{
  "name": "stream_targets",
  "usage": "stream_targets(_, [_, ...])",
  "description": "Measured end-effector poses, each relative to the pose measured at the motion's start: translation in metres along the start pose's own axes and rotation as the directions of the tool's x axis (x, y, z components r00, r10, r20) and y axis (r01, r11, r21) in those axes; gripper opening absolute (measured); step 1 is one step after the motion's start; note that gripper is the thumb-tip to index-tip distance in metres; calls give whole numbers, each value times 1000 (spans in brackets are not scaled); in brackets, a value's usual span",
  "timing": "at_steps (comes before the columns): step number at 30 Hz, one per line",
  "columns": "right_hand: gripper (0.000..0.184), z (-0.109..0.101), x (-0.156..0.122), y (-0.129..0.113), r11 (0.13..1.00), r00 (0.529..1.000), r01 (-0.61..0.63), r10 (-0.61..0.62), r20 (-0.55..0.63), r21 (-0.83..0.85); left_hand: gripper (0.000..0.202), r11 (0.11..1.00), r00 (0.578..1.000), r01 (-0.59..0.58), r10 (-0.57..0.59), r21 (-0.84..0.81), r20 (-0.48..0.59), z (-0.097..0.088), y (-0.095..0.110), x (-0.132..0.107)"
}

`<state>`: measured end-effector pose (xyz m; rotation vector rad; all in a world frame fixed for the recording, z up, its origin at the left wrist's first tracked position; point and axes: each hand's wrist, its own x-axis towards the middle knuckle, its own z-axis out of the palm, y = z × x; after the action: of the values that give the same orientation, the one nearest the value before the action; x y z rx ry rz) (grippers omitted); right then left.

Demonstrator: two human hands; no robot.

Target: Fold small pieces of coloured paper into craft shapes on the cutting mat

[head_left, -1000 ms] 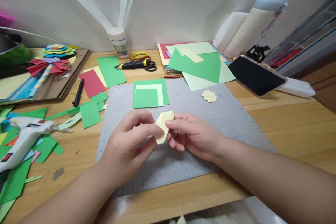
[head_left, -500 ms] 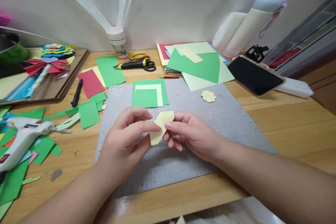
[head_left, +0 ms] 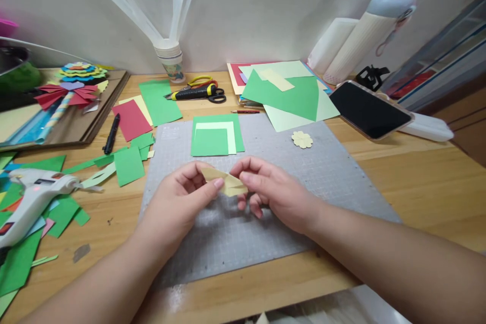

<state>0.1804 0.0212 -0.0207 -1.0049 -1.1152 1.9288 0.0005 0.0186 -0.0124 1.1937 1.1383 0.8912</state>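
Both my hands hold one small pale yellow paper piece [head_left: 228,184] just above a grey cutting mat [head_left: 326,182]. My left hand [head_left: 182,205] pinches its left end between thumb and fingers. My right hand [head_left: 271,192] pinches its right end, fingers curled. The paper lies nearly flat and folded, its edge toward me. Stacked green and pale green paper squares [head_left: 214,136] lie on the mat just beyond my hands. A small yellow paper flower [head_left: 302,139] rests on the mat to the right.
A white glue gun [head_left: 34,197] lies at the left among green paper scraps [head_left: 129,164]. Scissors [head_left: 199,92], a cup of glue sticks [head_left: 170,63], coloured paper sheets [head_left: 288,93], a black pen [head_left: 113,133], a phone [head_left: 370,110] and a bottle [head_left: 374,25] sit farther back.
The yellow paper has turned from standing upright, face toward me, to lying nearly flat and folded between both hands. My hands have shifted slightly but stay over the mat.
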Motion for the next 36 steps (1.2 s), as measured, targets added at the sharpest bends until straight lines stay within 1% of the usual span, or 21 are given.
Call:
stream_targets(3, [26,2,-2,0,993,1000,13,-13,4,-121,16,996,997,68,-66,-62,40,2,0,2])
stream_targets(6, [23,3,-3,0,988,999,12,-18,-33,-152,18,992,989,122,-120,-26,91,5,1,0])
stream_targets(8, [21,3,-4,0,988,998,27,-34,-47,-152,18,991,981,123,-128,45,146,6,2,-2])
stream_targets(11, [17,3,-3,1,987,997,68,-71,-14,-148,18,989,962,91,-118,120,245,7,1,-4])
stream_targets(12, [17,3,-3,1,986,997,72,-74,-5,-147,17,988,959,84,-115,128,258,7,1,-5])
stream_targets(15, [15,3,-2,2,985,998,57,-58,0,-162,16,988,969,69,-99,140,225,7,1,-4])
stream_targets(17, [15,3,-2,2,985,999,53,-54,-1,-162,17,989,977,78,-101,127,190,7,2,-3])
stream_targets(20, [15,4,-1,2,990,998,69,-67,17,-123,18,994,987,109,-110,10,120,5,2,-1])
stream_targets(22, [18,4,-1,3,989,996,82,-77,44,-123,17,991,992,111,-107,-70,66,4,2,-1])
stream_targets(23, [17,4,-1,4,987,995,91,-84,58,-132,17,990,993,107,-103,-88,56,4,1,-1])
stream_targets(27, [17,3,-1,5,977,989,129,-113,100,-169,18,990,989,115,-106,-82,106,4,1,0])
stream_targets(30, [17,2,-1,3,975,991,119,-105,84,-186,19,988,984,122,-109,-89,138,5,2,0])
stream_targets(33, [17,1,-1,1,980,995,96,-87,56,-177,21,990,980,128,-117,-61,163,4,3,0])
stream_targets(36, [15,0,-1,1,991,996,39,-28,89,-127,27,993,972,120,-113,-21,206,3,4,-2])
